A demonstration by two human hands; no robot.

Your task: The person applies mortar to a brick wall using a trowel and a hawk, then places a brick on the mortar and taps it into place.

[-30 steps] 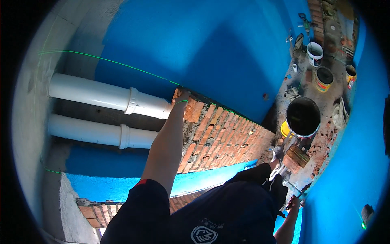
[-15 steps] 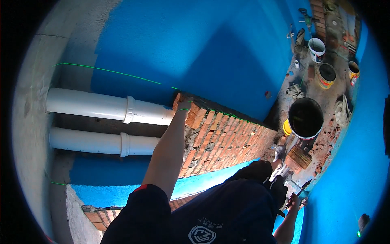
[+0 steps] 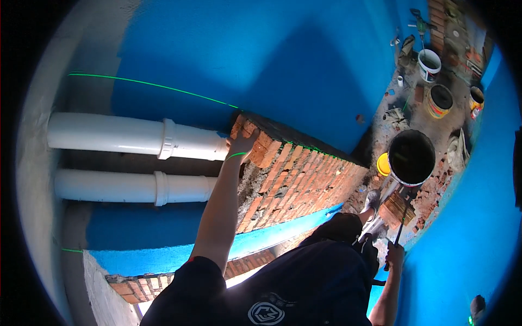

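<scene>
At the near end of a brick wall (image 3: 304, 179), my left hand (image 3: 243, 145) grips an orange-red brick (image 3: 265, 150) on the top course. Its thumb and fingers are spread around the brick's end. A green laser line crosses the wrist. Down at the lower right, my right hand (image 3: 395, 256) is closed around the handle of a long, narrow-bladed dark hand tool (image 3: 401, 229). The tool's far end points up toward a stack of bricks (image 3: 397, 211) on the floor, and its exact kind is hard to make out.
Two white pipes (image 3: 109, 131) run left of the wall end. Beyond my feet stand a large dark mortar bucket (image 3: 411, 157), a yellow pail (image 3: 384, 164) and smaller buckets (image 3: 439, 100). A mixer drill (image 3: 421, 26) stands in a white bucket (image 3: 429, 65). Brick rubble (image 3: 429, 201) lies along the blue wall.
My left hand has shifted its hold toward the brick's outer end, with its fingers now plainer to see. My right hand has risen slightly, and the tool has swung to a steeper angle.
</scene>
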